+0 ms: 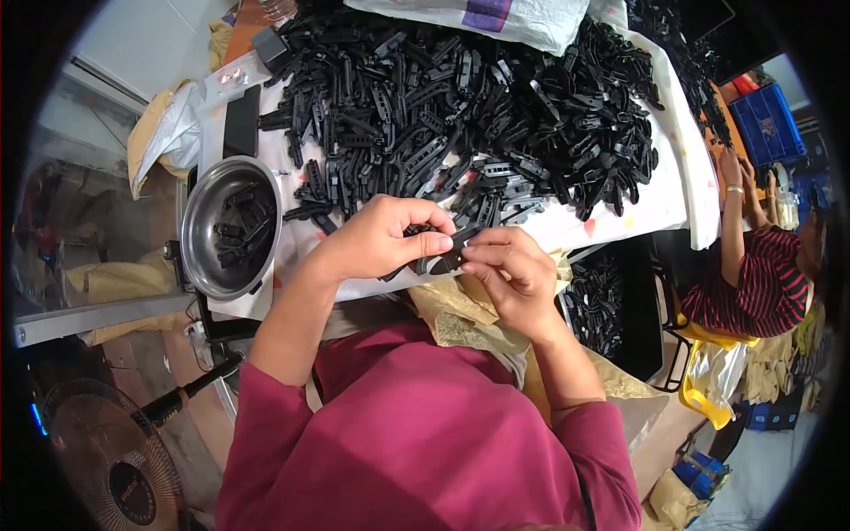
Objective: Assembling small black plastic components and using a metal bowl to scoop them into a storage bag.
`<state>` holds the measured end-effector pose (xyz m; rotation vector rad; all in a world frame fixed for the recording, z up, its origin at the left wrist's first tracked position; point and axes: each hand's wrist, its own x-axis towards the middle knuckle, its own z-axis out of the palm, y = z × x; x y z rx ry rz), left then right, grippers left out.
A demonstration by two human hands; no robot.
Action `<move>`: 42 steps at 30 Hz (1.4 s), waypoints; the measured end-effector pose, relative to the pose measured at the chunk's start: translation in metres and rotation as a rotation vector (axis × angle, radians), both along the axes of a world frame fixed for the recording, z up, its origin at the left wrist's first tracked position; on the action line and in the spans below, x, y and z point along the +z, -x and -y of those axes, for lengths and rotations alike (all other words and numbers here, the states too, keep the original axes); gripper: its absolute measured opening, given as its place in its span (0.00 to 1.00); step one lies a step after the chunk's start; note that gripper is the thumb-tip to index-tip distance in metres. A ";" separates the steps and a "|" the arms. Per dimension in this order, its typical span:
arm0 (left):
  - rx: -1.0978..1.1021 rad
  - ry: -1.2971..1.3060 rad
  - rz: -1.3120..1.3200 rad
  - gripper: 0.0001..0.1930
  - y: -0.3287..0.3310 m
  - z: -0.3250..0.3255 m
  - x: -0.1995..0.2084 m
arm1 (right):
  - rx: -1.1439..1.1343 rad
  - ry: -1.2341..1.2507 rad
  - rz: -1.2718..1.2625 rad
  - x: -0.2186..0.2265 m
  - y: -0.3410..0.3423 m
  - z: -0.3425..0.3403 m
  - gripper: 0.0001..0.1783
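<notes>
Head view. Your left hand (381,237) and your right hand (512,270) meet at the near edge of the white table (655,208), just above your lap. Both hands close on one black plastic part (445,257): the left-hand fingers curl over its left end, and the right thumb and forefinger pinch its right end. The part lies roughly level between the two hands, tilted slightly upward to the right. How firmly each finger bears on it cannot be told, since the fingers cover much of the part.

Directly behind your hands, a large heap of black plastic parts (478,106) of the same kind covers most of the table top. Its near fringe lies just beside your knuckles.

To your left, a round metal bowl (202,232) rests at the table corner. It holds a few of the black parts. A dark flat slab (241,119) lies just beyond the bowl.

Under your right hand, crumpled tan paper (460,323) lies across your lap. To the right of it, below the table edge, a black bin (642,305) holds more black parts.

At the far edge of the table, a white woven sack (496,19) rests against the heap.

At the right side, another person in a striped top (753,283) sits with an arm raised to the table. A floor fan (111,465) stands at lower left.
</notes>
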<state>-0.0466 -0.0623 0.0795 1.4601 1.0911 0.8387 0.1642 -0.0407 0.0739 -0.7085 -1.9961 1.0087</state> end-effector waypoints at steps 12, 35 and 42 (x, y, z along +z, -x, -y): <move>0.092 -0.265 -0.272 0.18 -0.003 0.020 -0.020 | 0.030 0.068 0.020 -0.007 0.010 -0.001 0.25; 0.881 -0.440 -1.396 0.13 0.088 0.048 -0.015 | -0.357 -0.335 0.820 -0.049 -0.011 -0.126 0.14; 0.465 -0.539 -1.115 0.09 -0.039 -0.067 -0.055 | -0.443 -0.223 0.501 -0.044 -0.014 -0.123 0.10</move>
